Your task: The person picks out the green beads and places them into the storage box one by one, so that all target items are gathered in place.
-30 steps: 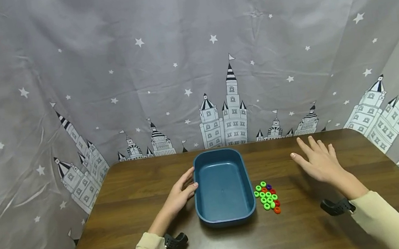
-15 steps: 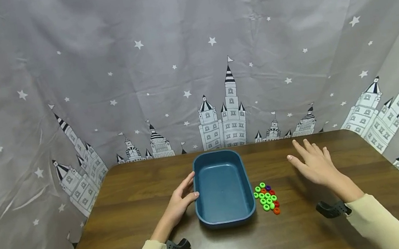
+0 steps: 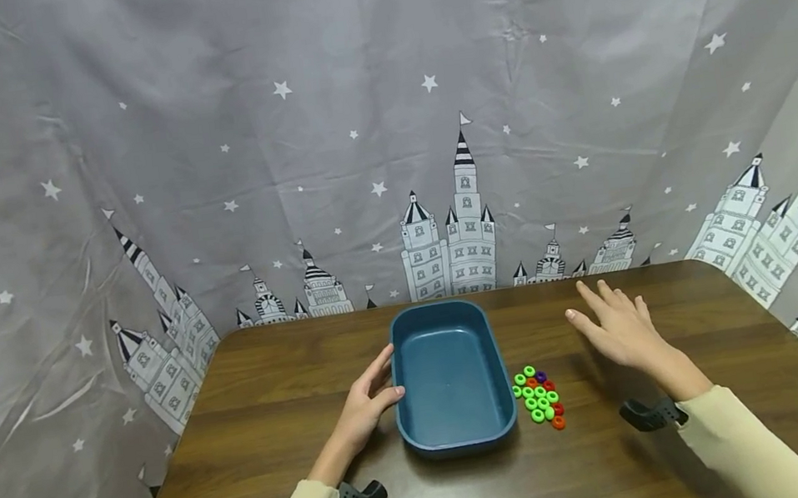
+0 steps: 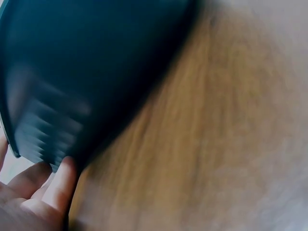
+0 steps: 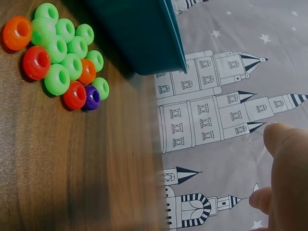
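Observation:
A dark blue plastic box [image 3: 454, 393] with rounded corners stands on the table with nothing in it. My left hand [image 3: 363, 409] holds its left side, thumb on the rim. In the left wrist view, the fingertips [image 4: 66, 168] meet the outer wall of the box [image 4: 96, 48]. Just right of the box lies a cluster of round beads with holes [image 3: 543, 403], mostly green, with several red and orange and one purple bead [image 5: 91, 97]. Farther right, my right hand [image 3: 617, 329] hovers over the table, fingers spread, holding nothing.
The brown wooden table [image 3: 271, 367] has its far edge just behind the box. A grey curtain [image 3: 322, 124] printed with stars and castles hangs behind it. Black bands with camera mounts [image 3: 651, 413] sit on both wrists.
My right hand has drifted left toward the beads. My left hand has slid a little along the box's side toward me. The box and beads stay in place.

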A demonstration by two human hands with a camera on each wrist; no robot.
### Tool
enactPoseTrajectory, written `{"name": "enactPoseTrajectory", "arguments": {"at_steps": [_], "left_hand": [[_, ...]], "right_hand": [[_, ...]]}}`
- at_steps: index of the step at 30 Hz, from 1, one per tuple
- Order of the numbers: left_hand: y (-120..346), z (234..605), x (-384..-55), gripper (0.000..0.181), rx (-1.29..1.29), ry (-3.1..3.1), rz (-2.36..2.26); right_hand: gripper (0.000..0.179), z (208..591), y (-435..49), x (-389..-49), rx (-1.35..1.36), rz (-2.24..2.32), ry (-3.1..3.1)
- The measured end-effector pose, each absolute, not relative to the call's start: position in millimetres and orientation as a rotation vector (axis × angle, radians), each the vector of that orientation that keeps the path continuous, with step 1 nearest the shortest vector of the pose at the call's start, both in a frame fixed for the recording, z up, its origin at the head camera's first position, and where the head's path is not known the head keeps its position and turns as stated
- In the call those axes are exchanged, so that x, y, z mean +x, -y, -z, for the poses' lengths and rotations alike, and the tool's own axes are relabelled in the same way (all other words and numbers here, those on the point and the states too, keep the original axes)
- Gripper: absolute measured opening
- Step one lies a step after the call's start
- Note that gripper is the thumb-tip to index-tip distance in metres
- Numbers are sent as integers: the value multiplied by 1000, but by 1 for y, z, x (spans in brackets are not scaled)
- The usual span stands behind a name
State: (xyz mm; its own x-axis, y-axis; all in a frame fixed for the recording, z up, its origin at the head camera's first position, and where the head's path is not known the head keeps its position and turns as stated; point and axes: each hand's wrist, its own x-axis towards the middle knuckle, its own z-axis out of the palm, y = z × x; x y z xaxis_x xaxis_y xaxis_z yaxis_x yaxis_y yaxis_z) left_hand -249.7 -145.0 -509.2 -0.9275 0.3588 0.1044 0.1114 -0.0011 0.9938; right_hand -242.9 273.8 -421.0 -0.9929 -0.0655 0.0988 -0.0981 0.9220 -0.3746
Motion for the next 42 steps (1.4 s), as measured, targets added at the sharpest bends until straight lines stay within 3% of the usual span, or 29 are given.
{"name": "enactPoseTrajectory", "arguments": {"at_steps": [8, 20, 42], "left_hand": [[142, 510, -251, 74, 531, -2102, -2040], [146, 507, -249, 73, 501, -2122, -2035], [143, 508, -248, 71, 471, -2148, -2029]], "right_hand": [[69, 425, -273, -245, 172, -602, 2958], [42, 456, -253, -243, 435, -800, 2674], [20, 494, -224, -245, 436, -979, 2755]]}}
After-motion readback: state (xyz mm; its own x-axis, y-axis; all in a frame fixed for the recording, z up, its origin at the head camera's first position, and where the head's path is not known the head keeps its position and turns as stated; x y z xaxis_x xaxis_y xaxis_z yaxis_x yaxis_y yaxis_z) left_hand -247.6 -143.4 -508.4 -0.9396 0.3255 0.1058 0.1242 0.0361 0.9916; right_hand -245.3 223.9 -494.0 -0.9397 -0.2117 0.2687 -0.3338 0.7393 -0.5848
